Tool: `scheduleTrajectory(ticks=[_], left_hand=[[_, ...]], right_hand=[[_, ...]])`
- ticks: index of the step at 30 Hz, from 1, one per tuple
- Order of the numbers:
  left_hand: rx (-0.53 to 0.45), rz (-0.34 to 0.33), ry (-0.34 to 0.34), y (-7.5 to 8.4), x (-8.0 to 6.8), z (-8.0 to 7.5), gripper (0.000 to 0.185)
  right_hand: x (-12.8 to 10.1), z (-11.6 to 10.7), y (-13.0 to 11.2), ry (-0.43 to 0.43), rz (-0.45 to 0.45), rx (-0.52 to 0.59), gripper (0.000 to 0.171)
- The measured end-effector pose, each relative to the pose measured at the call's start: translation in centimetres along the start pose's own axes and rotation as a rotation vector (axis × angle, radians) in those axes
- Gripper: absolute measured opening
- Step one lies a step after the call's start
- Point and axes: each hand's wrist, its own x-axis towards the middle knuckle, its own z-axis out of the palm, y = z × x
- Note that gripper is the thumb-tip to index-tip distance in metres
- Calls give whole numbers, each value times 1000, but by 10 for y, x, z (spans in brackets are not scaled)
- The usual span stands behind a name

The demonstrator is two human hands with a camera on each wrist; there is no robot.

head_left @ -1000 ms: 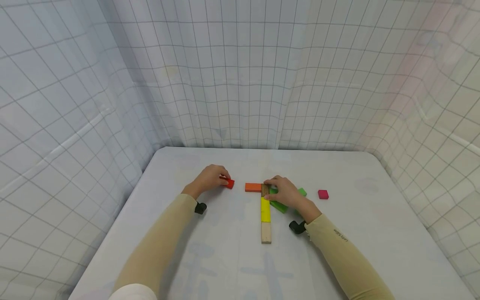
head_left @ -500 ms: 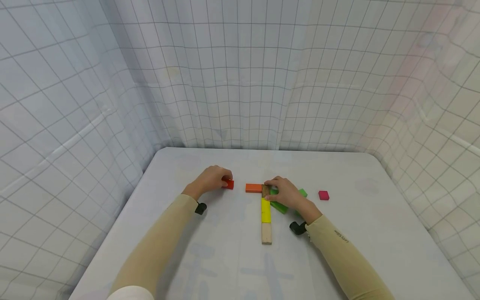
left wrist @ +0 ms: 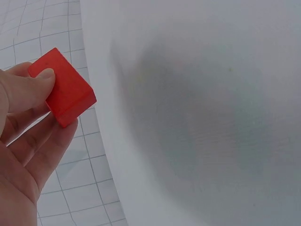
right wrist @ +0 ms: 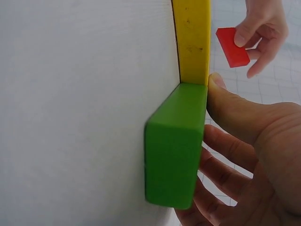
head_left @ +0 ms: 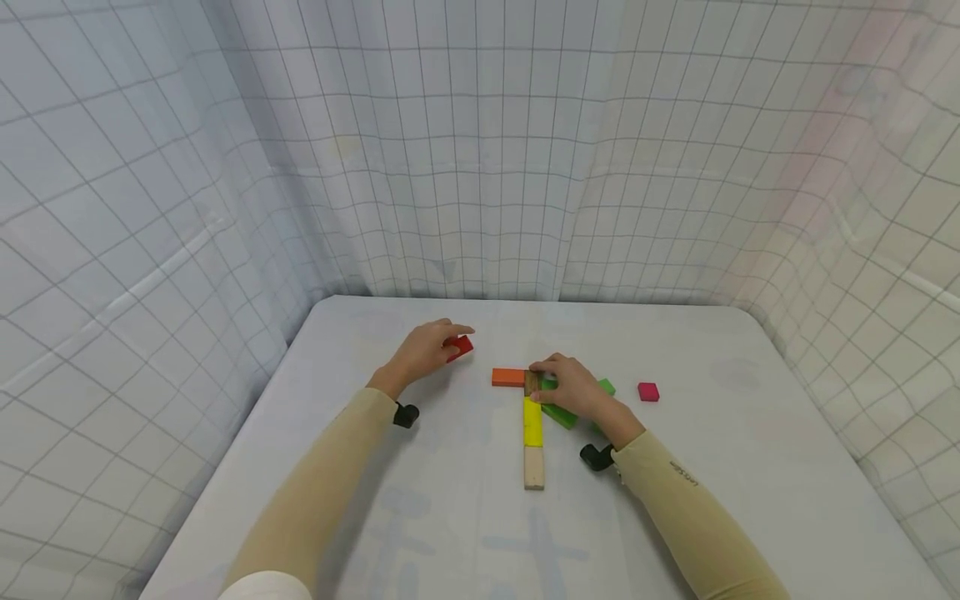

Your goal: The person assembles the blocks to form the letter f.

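Note:
Between thumb and fingertips, my left hand pinches a red rectangular block, held tilted above the table in the left wrist view. My right hand has thumb and index finger at the two ends of a small brown wooden block. That block tops a straight column, with a yellow block below it and a plain wood block at the near end. An orange block lies sideways against the brown one. Beneath the right hand are green blocks, partly hidden.
A small crimson block lies alone to the right of the right hand. The white table is enclosed by grid-patterned curtains at the back and both sides. Each wrist carries a black camera.
My left hand has lifted the red block and moved it slightly away from me, turning it at an angle. The right hand keeps its place at the brown block.

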Motion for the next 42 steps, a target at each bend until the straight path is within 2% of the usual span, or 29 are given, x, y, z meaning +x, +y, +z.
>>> scheduleTrajectory(ticks=[5, 11, 14, 21, 30, 42], left_hand=[[-91, -55, 69, 4, 2, 1, 42], [-218, -66, 171, 12, 10, 3, 36], [-274, -94, 199, 18, 16, 6, 33], [-362, -190, 212, 31, 27, 19, 30], [-407, -212, 232, 44, 38, 29, 29], [-461, -266, 203, 52, 48, 44, 29]], right_hand=[[-1, 2, 2, 0, -4, -2, 58], [0, 2, 5, 3, -10, 0, 58], [1, 1, 6, 6, -12, -7, 58], [1, 1, 6, -3, 12, -37, 57], [3, 2, 4, -4, 19, -26, 57], [3, 2, 2, -1, 27, -34, 57]])
